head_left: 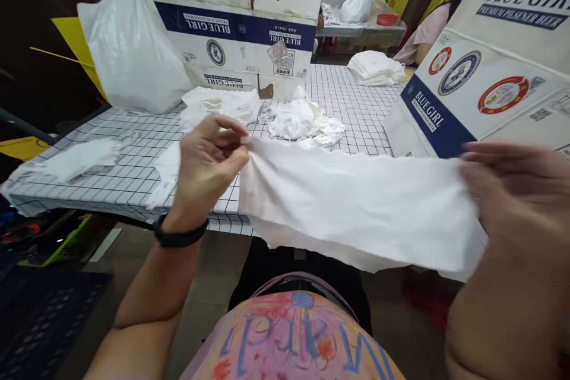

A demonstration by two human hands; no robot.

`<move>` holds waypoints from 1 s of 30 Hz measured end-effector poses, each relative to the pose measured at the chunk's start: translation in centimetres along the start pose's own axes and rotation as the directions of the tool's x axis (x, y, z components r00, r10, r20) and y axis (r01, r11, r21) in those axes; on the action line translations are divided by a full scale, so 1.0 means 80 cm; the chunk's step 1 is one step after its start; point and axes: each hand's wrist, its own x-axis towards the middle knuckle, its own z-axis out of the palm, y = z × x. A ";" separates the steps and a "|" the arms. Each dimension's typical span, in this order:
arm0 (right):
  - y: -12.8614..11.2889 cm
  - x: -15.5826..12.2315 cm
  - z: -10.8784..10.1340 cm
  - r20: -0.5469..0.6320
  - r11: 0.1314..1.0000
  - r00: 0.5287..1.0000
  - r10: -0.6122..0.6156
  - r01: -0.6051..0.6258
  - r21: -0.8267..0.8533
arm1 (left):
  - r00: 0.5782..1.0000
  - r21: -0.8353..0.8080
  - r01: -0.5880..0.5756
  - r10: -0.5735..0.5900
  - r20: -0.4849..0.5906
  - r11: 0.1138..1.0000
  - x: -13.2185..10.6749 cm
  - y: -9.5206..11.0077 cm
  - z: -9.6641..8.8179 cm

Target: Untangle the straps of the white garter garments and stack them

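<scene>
A piece of white cloth (356, 205) is stretched between my two hands, above the near edge of the table and my lap. My left hand (211, 160), with a black band at the wrist, pinches its upper left corner between thumb and fingers. At the other end my right hand (512, 190) grips the right edge; it is blurred by motion. The cloth's upper edge looks slightly wavy, and its lower edge hangs loose. Just beyond it lies a crumpled heap of white cloth pieces (303, 119).
A flatter white stack (222, 107) and loose white pieces (84, 157) lie on the checked tablecloth (365, 113). Cardboard boxes stand at the back (249, 41) and right (490, 71). A full white plastic bag (129, 47) is at left. Another person's sleeve (427, 29) shows behind.
</scene>
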 end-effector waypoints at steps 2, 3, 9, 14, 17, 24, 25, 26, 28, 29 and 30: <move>0.044 0.005 0.055 0.239 0.992 0.964 0.113 -0.125 0.034 | 0.973 0.012 0.203 -0.203 0.108 0.979 0.000 -0.055 0.019; 0.072 0.005 0.079 0.347 0.983 0.924 0.162 -0.181 0.023 | 0.942 0.028 0.295 -0.296 0.159 0.955 -0.001 -0.084 0.030; 0.207 -0.002 0.166 0.417 0.942 0.854 0.311 -0.218 -0.256 | 0.829 0.312 0.457 -0.526 0.191 0.833 -0.004 -0.211 0.079; 0.223 0.014 0.188 0.410 0.947 0.875 0.257 -0.142 -0.289 | 0.816 0.291 0.475 -0.539 0.209 0.831 0.011 -0.238 0.086; 0.230 0.023 0.196 0.410 0.948 0.877 0.251 -0.138 -0.285 | 0.827 0.298 0.466 -0.529 0.189 0.833 0.018 -0.248 0.087; 0.244 0.027 0.206 0.410 0.946 0.870 0.273 -0.167 -0.276 | 0.797 0.302 0.495 -0.564 0.215 0.815 0.028 -0.264 0.090; 0.245 0.026 0.205 0.423 0.946 0.863 0.278 -0.171 -0.275 | 0.790 0.301 0.501 -0.571 0.223 0.811 0.028 -0.264 0.091; 0.246 0.026 0.204 0.437 0.946 0.854 0.282 -0.173 -0.274 | 0.787 0.303 0.504 -0.575 0.224 0.809 0.027 -0.264 0.091; 0.248 0.024 0.202 0.459 0.947 0.841 0.285 -0.175 -0.268 | 0.790 0.319 0.502 -0.576 0.210 0.804 0.026 -0.264 0.092; 0.249 0.023 0.201 0.466 0.948 0.837 0.286 -0.177 -0.265 | 0.793 0.331 0.497 -0.574 0.201 0.802 0.025 -0.264 0.093; 0.250 0.022 0.200 0.470 0.948 0.834 0.288 -0.179 -0.264 | 0.797 0.341 0.492 -0.572 0.194 0.801 0.025 -0.264 0.093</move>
